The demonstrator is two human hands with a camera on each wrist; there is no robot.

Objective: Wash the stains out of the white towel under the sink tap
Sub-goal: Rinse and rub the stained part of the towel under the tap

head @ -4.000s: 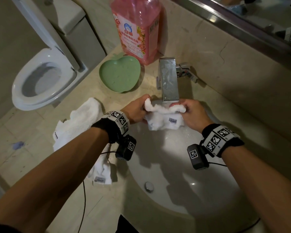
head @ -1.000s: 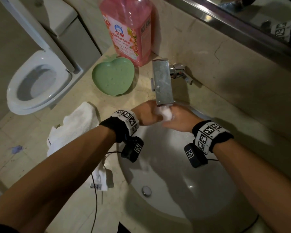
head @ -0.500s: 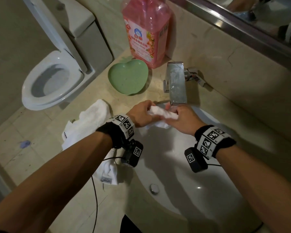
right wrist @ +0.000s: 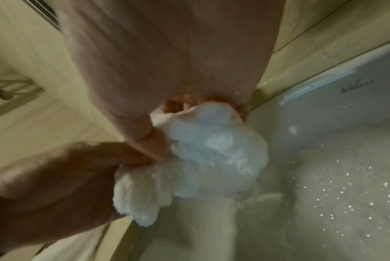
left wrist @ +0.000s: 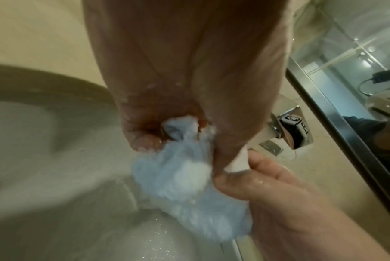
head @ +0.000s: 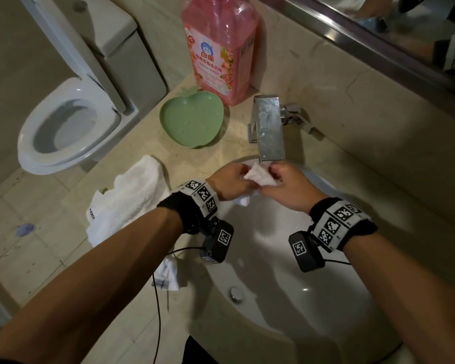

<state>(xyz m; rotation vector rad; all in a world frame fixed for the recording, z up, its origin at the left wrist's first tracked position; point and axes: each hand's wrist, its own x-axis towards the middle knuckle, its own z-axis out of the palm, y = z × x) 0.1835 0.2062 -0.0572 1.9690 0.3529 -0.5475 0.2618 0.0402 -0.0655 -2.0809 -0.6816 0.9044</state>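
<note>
A small wet white towel point(head: 259, 176) is bunched between both hands just under the spout of the chrome tap point(head: 269, 132), over the back of the white sink point(head: 313, 298). My left hand point(head: 230, 181) grips its left side, fingers curled into the cloth point(left wrist: 185, 176). My right hand point(head: 286, 183) pinches the right side, thumb and fingers closed on the towel point(right wrist: 212, 155). A corner hangs down below the hands point(head: 243, 200). Drops glitter on the basin wall; the towel and hands hide the water stream.
A second white towel point(head: 126, 198) lies on the beige counter left of the sink. A green heart-shaped dish point(head: 192, 119) and a pink detergent bottle point(head: 218, 48) stand behind it. An open toilet point(head: 66, 127) is at far left. A mirror edge point(head: 378, 46) runs along the wall.
Four seconds ago the towel was spread wider between the hands. It has since been squeezed into a tight wad close under the spout, and the hands rub it together there.
</note>
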